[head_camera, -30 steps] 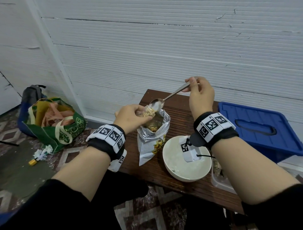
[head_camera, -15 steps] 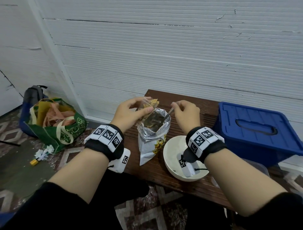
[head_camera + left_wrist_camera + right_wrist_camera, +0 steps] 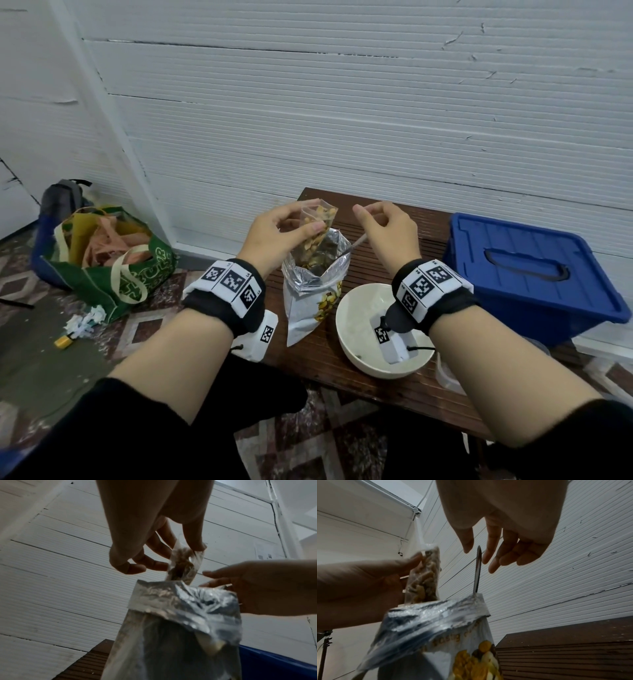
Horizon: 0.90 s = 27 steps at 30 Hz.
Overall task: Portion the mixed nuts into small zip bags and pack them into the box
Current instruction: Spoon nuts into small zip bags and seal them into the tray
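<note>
- A dark slatted table [image 3: 404,383] is set against a white ribbed wall [image 3: 342,120]; a green tote bag [image 3: 113,263] lies on the floor at left.
- The small zip bag [image 3: 317,224] of nuts is pinched by the left hand [image 3: 274,236] above the foil nut pouch [image 3: 315,291] at the table's left edge.
- The right hand [image 3: 387,233] hovers, fingers relaxed and empty, beside the spoon [image 3: 477,569] standing in the pouch.
- A clear container [image 3: 445,373] is partly hidden behind the right forearm.
</note>
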### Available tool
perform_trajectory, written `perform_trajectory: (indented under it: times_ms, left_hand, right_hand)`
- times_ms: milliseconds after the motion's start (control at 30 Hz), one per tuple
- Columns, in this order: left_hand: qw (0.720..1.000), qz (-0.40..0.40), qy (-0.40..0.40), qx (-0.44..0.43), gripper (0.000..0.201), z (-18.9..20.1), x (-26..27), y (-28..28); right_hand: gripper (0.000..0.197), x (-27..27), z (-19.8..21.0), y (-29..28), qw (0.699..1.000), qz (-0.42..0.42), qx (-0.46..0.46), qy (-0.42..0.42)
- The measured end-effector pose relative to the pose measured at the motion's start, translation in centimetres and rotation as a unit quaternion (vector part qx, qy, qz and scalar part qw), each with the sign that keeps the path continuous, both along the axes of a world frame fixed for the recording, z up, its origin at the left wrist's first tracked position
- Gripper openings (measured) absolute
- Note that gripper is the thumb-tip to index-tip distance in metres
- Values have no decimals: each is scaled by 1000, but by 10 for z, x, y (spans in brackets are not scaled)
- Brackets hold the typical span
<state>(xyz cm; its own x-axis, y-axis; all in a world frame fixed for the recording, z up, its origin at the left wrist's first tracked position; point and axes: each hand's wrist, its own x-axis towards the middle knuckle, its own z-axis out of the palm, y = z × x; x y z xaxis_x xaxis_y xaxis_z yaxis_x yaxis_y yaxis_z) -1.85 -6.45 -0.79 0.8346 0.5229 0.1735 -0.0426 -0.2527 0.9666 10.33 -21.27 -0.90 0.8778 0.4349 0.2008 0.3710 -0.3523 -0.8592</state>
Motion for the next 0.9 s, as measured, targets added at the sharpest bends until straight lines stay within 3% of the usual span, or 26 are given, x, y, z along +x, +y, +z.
perform_trajectory:
  times_ms: [233, 400, 600, 900]
  left_hand:
    - [999, -19, 18, 43, 37, -8, 2, -6]
    - [998, -20, 19, 50, 41, -10, 3, -8]
    - [997, -44, 36, 55, 54, -10, -1, -6]
    - [992, -16, 50, 116, 23, -11, 4, -1]
  right_hand:
    - [36, 1, 12, 4, 992, 23, -79, -96]
    - [23, -3, 25, 10, 983, 59, -147, -92]
    - [32, -3, 26, 12, 984, 84, -127, -88]
    - [28, -8, 31, 9, 983, 111, -113, -94]
